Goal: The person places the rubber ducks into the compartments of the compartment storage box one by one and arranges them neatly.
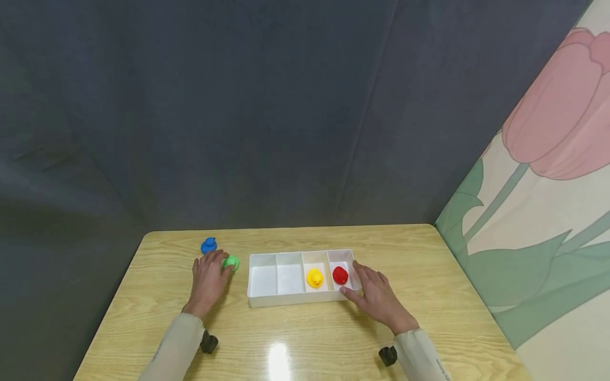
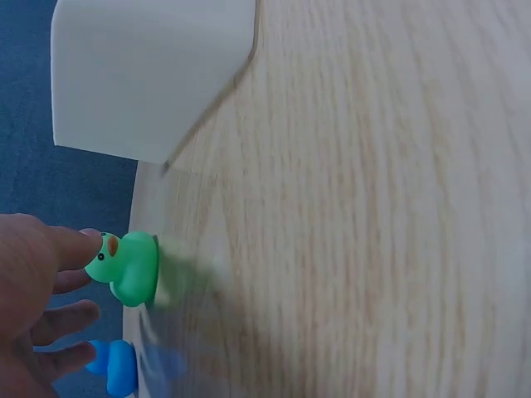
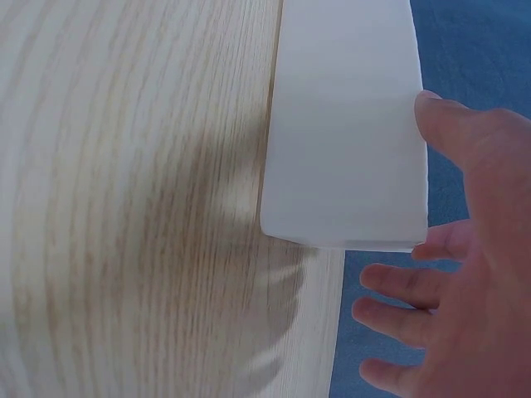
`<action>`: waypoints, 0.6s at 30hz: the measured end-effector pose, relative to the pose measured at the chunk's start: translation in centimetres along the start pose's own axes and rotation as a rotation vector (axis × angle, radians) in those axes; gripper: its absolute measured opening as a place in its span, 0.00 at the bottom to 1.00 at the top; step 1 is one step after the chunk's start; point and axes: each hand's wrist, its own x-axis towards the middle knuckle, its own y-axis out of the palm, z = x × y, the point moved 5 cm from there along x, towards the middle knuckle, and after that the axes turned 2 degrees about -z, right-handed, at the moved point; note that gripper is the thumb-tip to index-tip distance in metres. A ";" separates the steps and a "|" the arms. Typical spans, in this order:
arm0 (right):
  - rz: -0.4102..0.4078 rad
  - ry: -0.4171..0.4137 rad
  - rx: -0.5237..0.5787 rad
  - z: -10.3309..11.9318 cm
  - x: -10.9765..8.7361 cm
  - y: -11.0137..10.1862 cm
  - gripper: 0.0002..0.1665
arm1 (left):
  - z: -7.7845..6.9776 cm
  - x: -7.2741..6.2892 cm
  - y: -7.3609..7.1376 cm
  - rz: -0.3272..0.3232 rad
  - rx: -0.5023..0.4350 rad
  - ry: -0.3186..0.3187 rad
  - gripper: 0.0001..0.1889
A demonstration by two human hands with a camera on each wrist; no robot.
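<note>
In the head view my left hand [image 1: 209, 281] is at a green rubber duck [image 1: 231, 263], which stands upright on the table. The left wrist view shows the thumb at the green duck's head and the other fingers extended, not curled round it. Just beyond those fingers sits a blue rubber duck [image 1: 208, 245]. My right hand [image 1: 379, 297] is at the right end of a white divided tray [image 1: 276, 299], its thumb by the near rim and its fingers spread loosely past the end wall. A yellow duck [image 1: 315, 278] and a red duck [image 1: 340, 275] lie in the tray's two right compartments.
The wooden table [image 1: 305, 338] ends at a dark curtain [image 1: 267, 116] along the back. A flower-printed cloth [image 1: 534, 264] hangs on the right. The tray's two left compartments hold no ducks.
</note>
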 end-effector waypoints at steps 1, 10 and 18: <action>0.000 -0.003 0.001 0.0 0.0 0.0 0.52 | 0.1 0.0 0.1 0.001 -0.002 -0.001 0.21; 0.008 0.004 0.002 0.2 0.1 -0.1 0.52 | 0.6 0.5 0.5 -0.007 -0.023 -0.005 0.21; 0.008 0.017 0.000 0.1 0.1 0.1 0.52 | 0.9 0.5 1.0 -0.008 -0.019 0.011 0.20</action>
